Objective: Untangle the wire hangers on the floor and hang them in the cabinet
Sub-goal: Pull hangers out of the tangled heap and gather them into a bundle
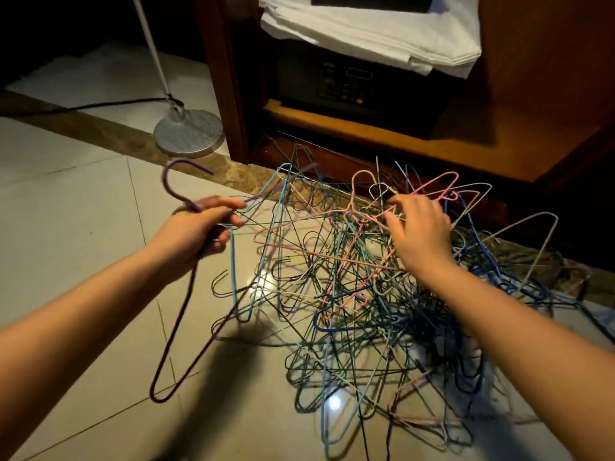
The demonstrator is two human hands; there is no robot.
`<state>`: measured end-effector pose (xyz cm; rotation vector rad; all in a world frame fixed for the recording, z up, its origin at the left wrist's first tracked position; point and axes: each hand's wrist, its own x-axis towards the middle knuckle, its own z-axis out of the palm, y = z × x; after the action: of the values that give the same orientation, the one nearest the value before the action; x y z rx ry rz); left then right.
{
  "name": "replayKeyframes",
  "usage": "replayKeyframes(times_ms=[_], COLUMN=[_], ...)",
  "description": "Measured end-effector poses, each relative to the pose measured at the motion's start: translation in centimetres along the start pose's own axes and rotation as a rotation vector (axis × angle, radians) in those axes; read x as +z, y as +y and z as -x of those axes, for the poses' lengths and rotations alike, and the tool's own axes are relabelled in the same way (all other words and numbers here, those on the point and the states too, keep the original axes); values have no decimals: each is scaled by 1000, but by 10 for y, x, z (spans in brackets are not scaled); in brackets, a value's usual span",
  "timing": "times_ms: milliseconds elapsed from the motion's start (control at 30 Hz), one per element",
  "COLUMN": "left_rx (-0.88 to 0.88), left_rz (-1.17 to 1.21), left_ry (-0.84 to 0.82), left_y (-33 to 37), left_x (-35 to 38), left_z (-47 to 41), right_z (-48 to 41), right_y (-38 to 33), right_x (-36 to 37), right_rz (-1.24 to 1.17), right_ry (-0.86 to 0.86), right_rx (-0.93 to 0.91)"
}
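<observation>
Purple hanger [164, 179]: the left hand [196, 232] is clenched round its neck, hook up. The body hangs down towards the floor [83, 227] on the near side and looks mostly clear of the pile of hangers [349, 294]. A light-blue wire and thin dark ones run right past the left fingers, and I can't tell if they are caught in that grip.

The right hand [421, 234] is on top of the tangle, fingers curled down among pale pink and white wires. I can't tell whether it is pinching one or only pressing.

How I'd run this step:
- Use the right hand as a hold-down on the pile, not a puller.
- Draw the purple one out left and up, slowly, and watch where its far shoulder meets the tangle.
- If it snags, back off and rotate the frame to slip the hook or corner through — yanking probably drags the whole heap along.
- Free one hanger at a time, top layer first.

The pile lies on the floor against the foot of the cabinet [549, 94]. Beyond it are a safe [349, 84] on the low shelf and folded towels [366, 31] on top. A lamp base [189, 133] stands far left. No hanging rail is in view.
</observation>
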<state>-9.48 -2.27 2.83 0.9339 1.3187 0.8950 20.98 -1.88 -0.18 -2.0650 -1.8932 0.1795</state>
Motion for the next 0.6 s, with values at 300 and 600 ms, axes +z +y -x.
replayKeyframes(times_ms=[300, 600], left_rx=[-36, 6], left_rz=[-12, -35], left_ry=[155, 255], left_y=[-31, -46], left_x=[-2, -7], left_z=[-12, -17], right_z=[8, -8], right_y=[46, 26], right_x=[28, 2], right_rz=[234, -86], right_ry=[-344, -163], right_rx=[281, 228])
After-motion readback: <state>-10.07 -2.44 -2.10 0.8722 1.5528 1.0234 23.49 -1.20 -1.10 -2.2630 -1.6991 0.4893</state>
